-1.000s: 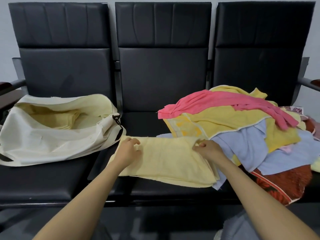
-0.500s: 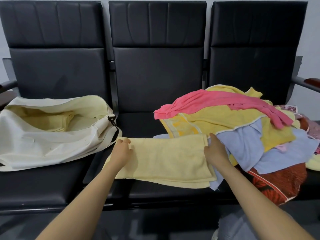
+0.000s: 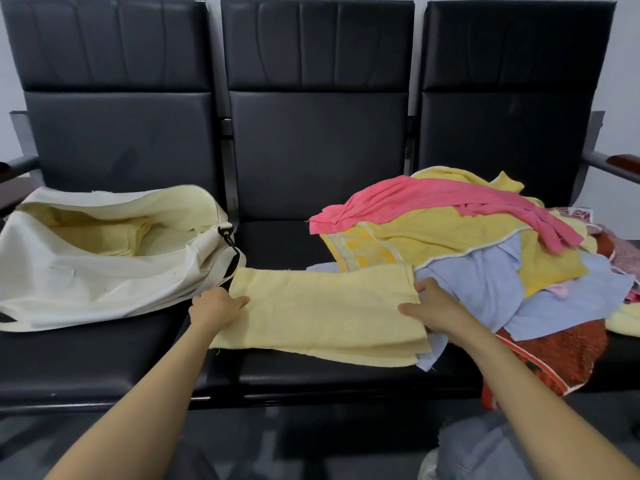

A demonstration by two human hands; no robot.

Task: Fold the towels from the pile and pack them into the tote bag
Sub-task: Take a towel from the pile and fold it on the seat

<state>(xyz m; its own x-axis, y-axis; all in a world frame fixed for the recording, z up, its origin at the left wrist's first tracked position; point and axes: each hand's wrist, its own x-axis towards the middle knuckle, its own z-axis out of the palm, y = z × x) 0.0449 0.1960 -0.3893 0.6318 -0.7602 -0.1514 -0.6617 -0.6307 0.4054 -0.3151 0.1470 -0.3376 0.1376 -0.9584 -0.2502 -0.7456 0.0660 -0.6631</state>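
Towel (image 3: 325,313) first: our pale yellow one lies folded flat on the middle seat of the black bench (image 3: 294,237), between the tote bag (image 3: 86,282) and the pile (image 3: 485,282). We reach both bare arms out in front of us. Our left hand (image 3: 216,306) rests on the towel's left end, right beside the bag, with its fingers lying flat and pointing to the right. Our right hand (image 3: 440,308) rests on the towel's right end, with fingers spread flat and the thumb up near the far edge. Neither hand grabs or pinches anything; both just press down. The bag lies open on the left seat, with something yellow and folded inside. The pile sits on the right seat, with a pink towel (image 3: 450,199) on top.
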